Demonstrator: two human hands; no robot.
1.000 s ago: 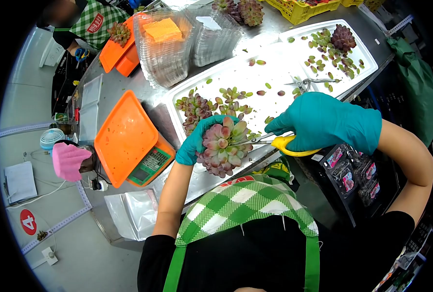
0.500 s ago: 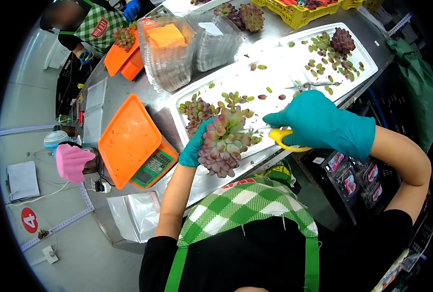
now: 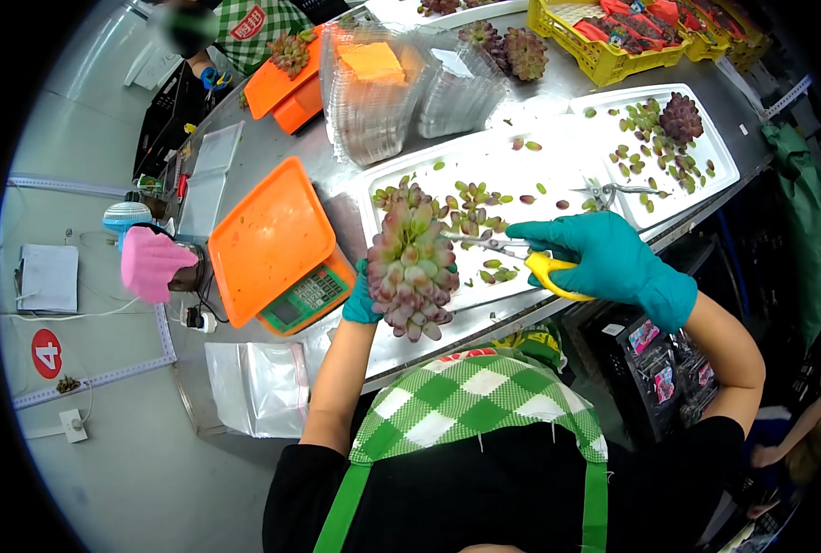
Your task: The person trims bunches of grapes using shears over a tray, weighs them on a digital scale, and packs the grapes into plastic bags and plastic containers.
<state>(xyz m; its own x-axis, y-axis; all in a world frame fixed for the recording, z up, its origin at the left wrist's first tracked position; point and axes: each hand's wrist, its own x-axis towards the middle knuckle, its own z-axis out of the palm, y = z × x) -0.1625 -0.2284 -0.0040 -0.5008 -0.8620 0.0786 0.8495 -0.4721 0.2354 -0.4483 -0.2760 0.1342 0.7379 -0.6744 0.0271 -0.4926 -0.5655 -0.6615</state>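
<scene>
My left hand (image 3: 362,297), in a teal glove, is closed around the underside of a rosette succulent (image 3: 412,272) with green and purplish leaves; most of its fingers are hidden behind the plant. My right hand (image 3: 604,263), gloved likewise, grips yellow-handled scissors (image 3: 550,273), their metal blades pointing left with the tips close to the succulent's right side. Below the blades lies a long white tray (image 3: 371,221) with loose leaves and leaf clusters scattered in it. Another succulent (image 3: 401,194) shows partly behind the held one. Metal snips (image 3: 606,192) rest towards the tray's right end.
An orange scale (image 3: 274,241) stands at left, above a plastic bag stack (image 3: 258,389). Clear plastic containers (image 3: 369,111) are nested behind the tray. A second white tray (image 3: 726,161) holds leaves and a dark succulent (image 3: 681,118). Yellow crates (image 3: 604,66) stand behind; another person (image 3: 258,28) is at upper left.
The view has shifted, so the table sits further right and lower. The succulent has turned more upright in my left hand, and the scissor blades have drawn slightly away from it.
</scene>
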